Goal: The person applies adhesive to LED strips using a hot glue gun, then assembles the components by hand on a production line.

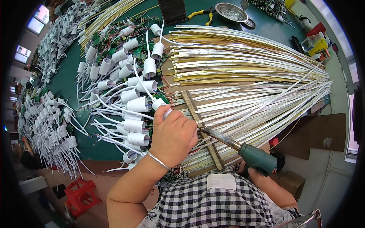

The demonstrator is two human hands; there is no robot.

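While a broad fan of LED strips (243, 72) spreads away from both hands toward the upper right, most of the green bench (68, 87) to the left hand's side lies under white cylindrical housings (129, 95) with trailing white leads. The strips run in 2 colours, yellowish ones farther from the hands and whitish ones nearer, and their near ends gather at a wooden batten (199, 125) that lies just under the hands.

The left hand (173, 135) is clenched over the strip ends at the batten, pressing down and gripping 1 white housing (161, 106) whose top shows above the knuckles. The right hand (254, 173) is closed around the green handle of a soldering iron (243, 150), its dark tip (203, 130) meeting the strip ends just beside the left hand's fingers.

I judge the work well along but far from over: many housings just beyond the left hand already look wired to strips through small green circuit boards (161, 97), though the joints are too small to count. A further heap of white housings (49, 125), well apart on the left hand's far side, appears untouched, which suggests plenty left.

Beyond the strips, far from both hands, sit yellow-handled pliers (201, 15) and a shallow metal dish (231, 12).
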